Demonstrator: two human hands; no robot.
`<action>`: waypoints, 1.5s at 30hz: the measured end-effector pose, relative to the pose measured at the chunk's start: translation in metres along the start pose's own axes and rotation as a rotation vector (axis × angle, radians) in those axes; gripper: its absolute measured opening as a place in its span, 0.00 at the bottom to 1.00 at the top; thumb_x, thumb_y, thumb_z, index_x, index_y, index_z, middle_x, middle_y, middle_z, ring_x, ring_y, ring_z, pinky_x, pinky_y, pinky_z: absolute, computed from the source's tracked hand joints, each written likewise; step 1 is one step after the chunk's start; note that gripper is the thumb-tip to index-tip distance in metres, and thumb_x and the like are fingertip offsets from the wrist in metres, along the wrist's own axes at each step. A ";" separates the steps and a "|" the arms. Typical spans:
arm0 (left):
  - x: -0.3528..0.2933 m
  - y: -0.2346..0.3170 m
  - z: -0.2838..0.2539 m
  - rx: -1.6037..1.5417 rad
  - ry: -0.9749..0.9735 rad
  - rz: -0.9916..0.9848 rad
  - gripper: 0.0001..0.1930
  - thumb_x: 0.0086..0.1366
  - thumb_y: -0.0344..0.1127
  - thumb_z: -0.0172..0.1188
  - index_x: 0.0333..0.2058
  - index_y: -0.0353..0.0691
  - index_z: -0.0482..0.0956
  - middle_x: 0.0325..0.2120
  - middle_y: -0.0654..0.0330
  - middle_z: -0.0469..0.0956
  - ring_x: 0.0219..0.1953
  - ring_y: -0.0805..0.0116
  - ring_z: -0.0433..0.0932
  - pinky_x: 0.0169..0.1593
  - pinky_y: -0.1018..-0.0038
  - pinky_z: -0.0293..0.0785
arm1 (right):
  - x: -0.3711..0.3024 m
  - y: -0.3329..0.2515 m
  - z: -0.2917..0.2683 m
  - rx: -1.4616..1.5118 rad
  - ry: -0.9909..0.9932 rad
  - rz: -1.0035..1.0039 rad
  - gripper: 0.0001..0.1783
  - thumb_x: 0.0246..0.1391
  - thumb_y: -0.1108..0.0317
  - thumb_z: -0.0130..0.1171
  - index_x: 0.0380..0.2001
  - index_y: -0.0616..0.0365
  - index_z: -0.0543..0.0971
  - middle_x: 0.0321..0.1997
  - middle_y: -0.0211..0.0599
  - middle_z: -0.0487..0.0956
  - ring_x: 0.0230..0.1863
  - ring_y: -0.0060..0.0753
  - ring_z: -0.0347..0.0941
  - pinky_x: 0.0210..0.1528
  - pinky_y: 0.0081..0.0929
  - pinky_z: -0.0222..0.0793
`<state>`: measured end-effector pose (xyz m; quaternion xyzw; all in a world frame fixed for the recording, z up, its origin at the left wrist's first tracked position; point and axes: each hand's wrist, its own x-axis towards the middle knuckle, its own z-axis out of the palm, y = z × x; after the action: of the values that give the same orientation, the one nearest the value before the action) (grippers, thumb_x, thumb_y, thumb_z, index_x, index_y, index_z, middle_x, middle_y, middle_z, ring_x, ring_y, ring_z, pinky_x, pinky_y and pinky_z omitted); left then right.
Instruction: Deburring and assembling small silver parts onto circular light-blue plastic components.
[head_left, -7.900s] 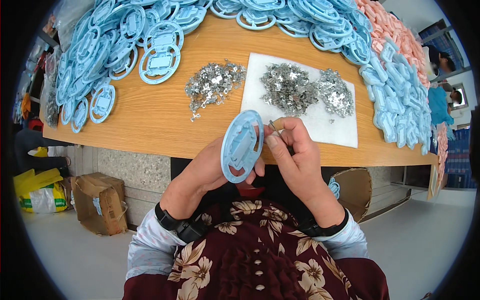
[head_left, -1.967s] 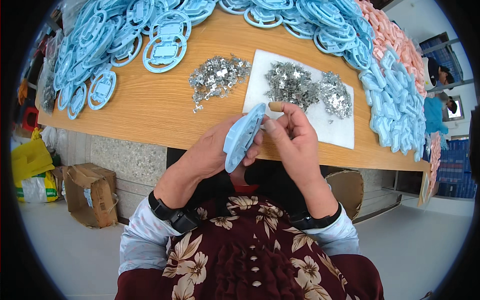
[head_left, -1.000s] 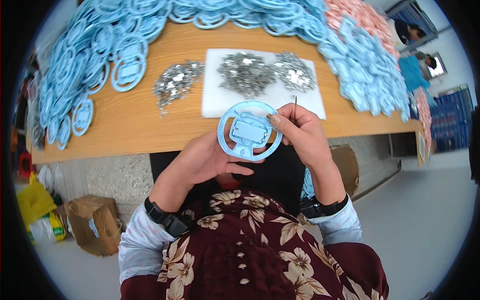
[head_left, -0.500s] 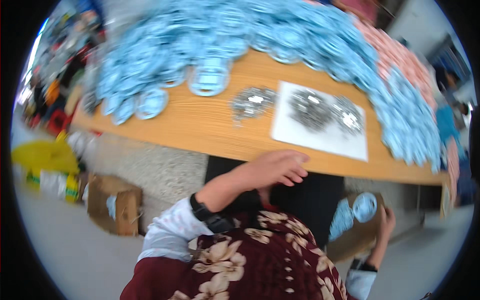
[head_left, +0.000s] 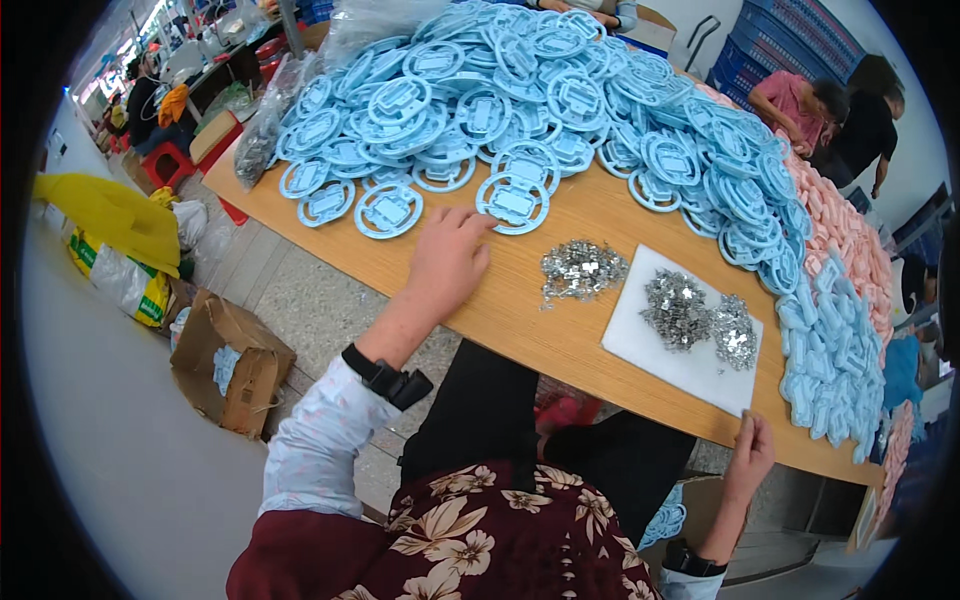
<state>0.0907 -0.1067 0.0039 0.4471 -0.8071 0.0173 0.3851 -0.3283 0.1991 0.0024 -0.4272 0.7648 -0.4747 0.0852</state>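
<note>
My left hand lies palm down over the wooden table, fingers stretched toward the pile. Its fingertips are at the near edge of a light blue round plastic piece, a ring with a rectangular frame inside; whether they touch cannot be made out. Left of the hand lies a similar piece. My right hand is at the table's front edge, by the near right corner of a white foam board. Its fingers are curled with thumb and forefinger together; anything between them is hidden. Small shiny metal parts are heaped on the board.
More metal parts lie left of the board. A large heap of blue pieces covers the table's far side, with pink pieces at right. Cardboard boxes stand below: one at left, one at right. Other people are beyond the table.
My left hand has moved from the table's front edge up and left to the blue pieces. The right hand has risen from the box below to the table edge. The view has shifted.
</note>
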 end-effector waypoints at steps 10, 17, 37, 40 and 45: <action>0.034 -0.003 0.005 -0.018 -0.040 0.075 0.10 0.59 0.27 0.63 0.40 0.39 0.77 0.42 0.53 0.77 0.48 0.50 0.75 0.50 0.60 0.73 | -0.002 -0.061 0.028 0.097 -0.096 -0.063 0.07 0.64 0.73 0.60 0.41 0.67 0.81 0.30 0.23 0.75 0.31 0.13 0.66 0.35 0.15 0.62; 0.019 0.007 -0.020 -0.693 0.004 -0.448 0.11 0.74 0.37 0.57 0.46 0.35 0.76 0.34 0.62 0.81 0.33 0.73 0.80 0.37 0.76 0.75 | 0.007 -0.082 0.053 0.179 -0.229 -0.115 0.06 0.62 0.76 0.60 0.40 0.67 0.81 0.30 0.24 0.75 0.31 0.13 0.66 0.34 0.14 0.63; -0.041 0.158 0.019 -1.374 -0.876 -0.631 0.16 0.76 0.41 0.53 0.54 0.36 0.75 0.36 0.68 0.79 0.37 0.82 0.76 0.44 0.81 0.73 | 0.002 -0.083 0.076 0.553 -0.820 0.385 0.11 0.66 0.65 0.60 0.42 0.63 0.81 0.30 0.24 0.78 0.25 0.13 0.68 0.29 0.16 0.66; -0.039 0.162 0.030 -1.354 -0.888 -0.689 0.15 0.76 0.40 0.52 0.51 0.35 0.77 0.38 0.67 0.81 0.39 0.81 0.77 0.45 0.81 0.74 | 0.018 -0.079 0.060 0.252 -0.537 0.327 0.11 0.62 0.66 0.63 0.40 0.63 0.83 0.28 0.25 0.78 0.27 0.16 0.71 0.32 0.19 0.68; -0.034 0.164 0.041 -1.368 -0.830 -0.745 0.15 0.77 0.39 0.51 0.50 0.34 0.77 0.38 0.66 0.81 0.38 0.82 0.78 0.44 0.81 0.75 | 0.057 -0.023 0.043 0.002 -0.191 0.125 0.09 0.61 0.69 0.64 0.40 0.63 0.82 0.31 0.24 0.78 0.32 0.12 0.69 0.36 0.16 0.67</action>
<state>-0.0438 0.0005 0.0054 0.3227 -0.5172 -0.7602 0.2248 -0.3278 0.1247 0.0138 -0.4219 0.7777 -0.4266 0.1875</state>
